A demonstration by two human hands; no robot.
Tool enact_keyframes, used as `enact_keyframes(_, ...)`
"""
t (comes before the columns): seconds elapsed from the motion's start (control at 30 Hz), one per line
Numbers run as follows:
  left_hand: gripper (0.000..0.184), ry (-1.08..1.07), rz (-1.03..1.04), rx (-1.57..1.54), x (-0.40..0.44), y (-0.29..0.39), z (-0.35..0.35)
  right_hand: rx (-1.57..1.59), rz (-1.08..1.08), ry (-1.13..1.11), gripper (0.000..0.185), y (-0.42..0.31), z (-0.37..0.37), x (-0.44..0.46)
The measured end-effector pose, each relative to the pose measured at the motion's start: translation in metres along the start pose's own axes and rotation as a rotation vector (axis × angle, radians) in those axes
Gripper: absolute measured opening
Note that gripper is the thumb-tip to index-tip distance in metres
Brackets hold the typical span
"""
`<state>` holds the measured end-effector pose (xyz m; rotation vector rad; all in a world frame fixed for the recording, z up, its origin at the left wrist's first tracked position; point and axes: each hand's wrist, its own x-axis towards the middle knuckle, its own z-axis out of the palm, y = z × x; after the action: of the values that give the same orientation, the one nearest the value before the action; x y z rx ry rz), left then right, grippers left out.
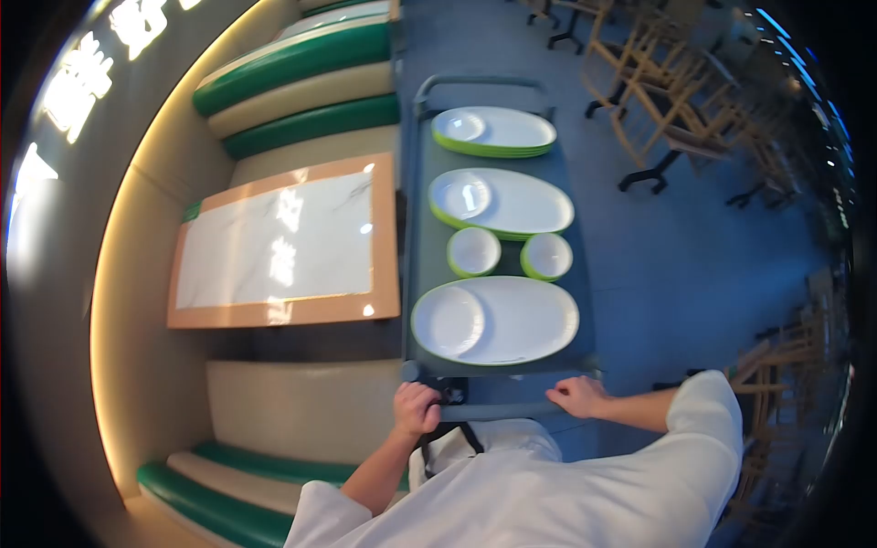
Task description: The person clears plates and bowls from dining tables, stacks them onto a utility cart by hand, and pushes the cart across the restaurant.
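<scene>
A grey cart [420, 265] stands in front of me, its near handle across my waist. My left hand [417, 408] is closed round the handle's left end. My right hand [577, 397] is closed on the handle's right part. On the cart top lie stacks of white oval plates with green rims: a far stack [516, 128], a middle stack [530, 201] and a near one [530, 320], each with a small round dish at its left end. Two small round bowls, a left one [474, 250] and a right one [548, 255], sit between the middle and near stacks.
Left of the cart is a marble-topped table [274, 242] with a wooden edge, between a far green and beige bench [301, 68] and a near bench [292, 402]. Wooden chairs [658, 100] stand at the upper right, more at the lower right. Blue-grey floor [639, 265] lies right of the cart.
</scene>
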<state>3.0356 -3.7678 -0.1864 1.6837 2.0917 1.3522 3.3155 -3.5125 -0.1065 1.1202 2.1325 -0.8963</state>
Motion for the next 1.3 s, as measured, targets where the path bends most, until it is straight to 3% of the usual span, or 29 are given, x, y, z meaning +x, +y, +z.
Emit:
enact_keyframes(0.1, 0.016, 0.060, 0.035, -0.003, -0.005, -0.002, 0.009, 0.019, 0.016, 0.030, 0.042, 0.008, -0.003, -0.007)
enact_keyframes(0.2, 0.016, 0.111, 0.055, 0.021, -0.012, 0.000, 0.016, 0.110, -0.179, 0.318, 0.038, 0.026, 0.016, -0.007)
enact_keyframes(0.47, 0.025, 0.071, -0.192, 0.098, -0.014, 0.025, 0.020, 0.029, -0.435, 0.634, 0.045, 0.045, 0.041, -0.012)
enact_keyframes(0.5, 0.025, 0.044, -0.222, 0.100, -0.013, 0.027, 0.020, -0.005, -0.473, 0.771, 0.039, 0.049, 0.049, -0.004)
enact_keyframes(0.7, 0.028, -0.007, -0.286, 0.322, -0.021, 0.041, 0.039, -0.035, -0.370, 0.794, 0.046, 0.048, 0.045, -0.015)
enact_keyframes(0.97, 0.049, -0.083, -0.565, 0.580, -0.041, 0.102, 0.061, 0.074, -0.326, 0.795, 0.048, 0.063, 0.059, -0.034)
enact_keyframes(1.1, 0.052, -0.068, -0.661, 0.505, -0.062, 0.128, 0.074, 0.057, -0.381, 0.758, 0.049, 0.088, 0.068, -0.042)
enact_keyframes(1.17, 0.049, -0.175, -0.419, 0.555, -0.083, 0.085, 0.085, 0.033, -0.427, 0.777, 0.049, 0.104, 0.078, -0.047)
enact_keyframes(1.3, 0.046, -0.153, -0.401, 0.581, -0.127, 0.095, 0.106, 0.009, -0.445, 0.771, 0.047, 0.132, 0.090, -0.082)
